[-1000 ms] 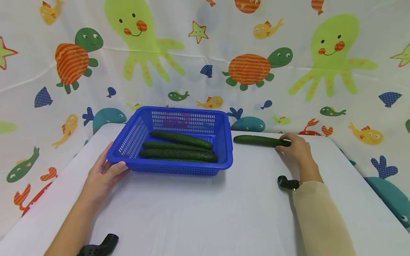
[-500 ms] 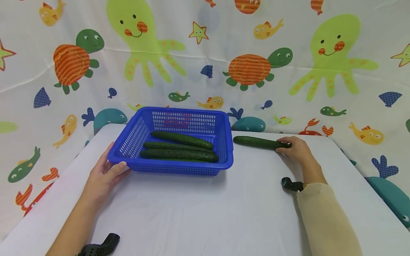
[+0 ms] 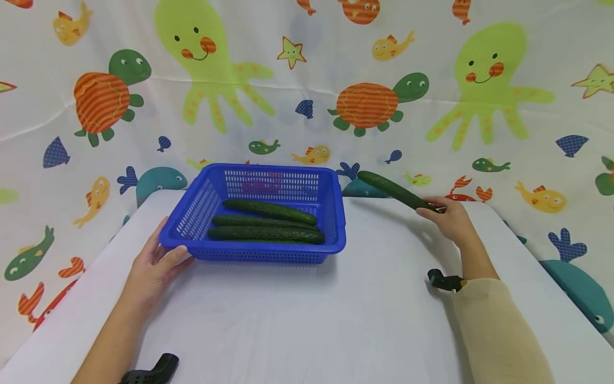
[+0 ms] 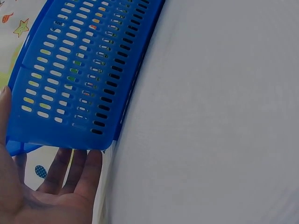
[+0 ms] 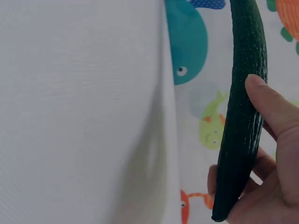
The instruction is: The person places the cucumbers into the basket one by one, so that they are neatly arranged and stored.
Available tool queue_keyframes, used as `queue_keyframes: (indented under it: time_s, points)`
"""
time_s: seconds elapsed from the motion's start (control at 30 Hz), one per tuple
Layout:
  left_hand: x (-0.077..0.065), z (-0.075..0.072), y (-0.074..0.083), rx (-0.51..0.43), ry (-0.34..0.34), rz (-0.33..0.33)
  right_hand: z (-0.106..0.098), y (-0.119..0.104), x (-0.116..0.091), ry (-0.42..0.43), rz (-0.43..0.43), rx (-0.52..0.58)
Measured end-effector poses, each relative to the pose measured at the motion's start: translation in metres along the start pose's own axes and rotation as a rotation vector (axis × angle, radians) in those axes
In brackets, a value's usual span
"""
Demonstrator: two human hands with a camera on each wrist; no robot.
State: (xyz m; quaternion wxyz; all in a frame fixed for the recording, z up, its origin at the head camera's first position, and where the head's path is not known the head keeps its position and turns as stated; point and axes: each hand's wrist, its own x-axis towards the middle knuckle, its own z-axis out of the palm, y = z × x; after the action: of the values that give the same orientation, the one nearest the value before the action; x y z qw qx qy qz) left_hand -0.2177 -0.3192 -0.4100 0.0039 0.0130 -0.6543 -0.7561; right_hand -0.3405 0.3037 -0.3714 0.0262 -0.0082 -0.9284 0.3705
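My right hand [image 3: 453,221] grips a long dark green cucumber [image 3: 390,188] near one end. The cucumber is off the table, tilted with its far end up and to the left. In the right wrist view, the thumb [image 5: 268,100] lies along one side of the cucumber and the fingers curl behind it. A blue plastic basket [image 3: 259,248] with slotted walls stands left of the middle, and several cucumbers [image 3: 266,233] lie lengthwise in it. My left hand [image 3: 155,266] holds its near left corner, fingertips [image 4: 93,158] against the end and thumb at the rim.
A white-covered table [image 3: 297,320] carries the basket. Behind it hangs a white curtain [image 3: 307,64] printed with sea animals. Black devices sit on both wrists, the right one [image 3: 443,280] beside a beige sleeve [image 3: 499,330].
The cucumber at the right lay flat on the table; my right hand has now lifted it, its left end highest. The left hand and basket stay in place, while the view shifts slightly.
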Motion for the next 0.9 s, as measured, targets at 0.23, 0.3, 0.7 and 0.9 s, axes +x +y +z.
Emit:
queue_keyframes:
  time_s: [0.23, 0.3, 0.7, 0.9]
  points:
    - [-0.002, 0.000, -0.001, 0.003, 0.002, -0.003, -0.010, -0.015, -0.004, -0.023, 0.016, 0.062]
    - [-0.003, 0.000, -0.001, 0.004, 0.002, 0.001, -0.012, -0.022, -0.004, -0.023, 0.010, 0.052]
    - [-0.002, -0.001, 0.002, 0.001, 0.013, -0.011, -0.017, -0.068, -0.003, -0.128, 0.044, 0.129]
    - [-0.003, 0.000, 0.003, -0.018, -0.001, 0.006, -0.018, -0.084, -0.004, -0.262, 0.031, 0.242]
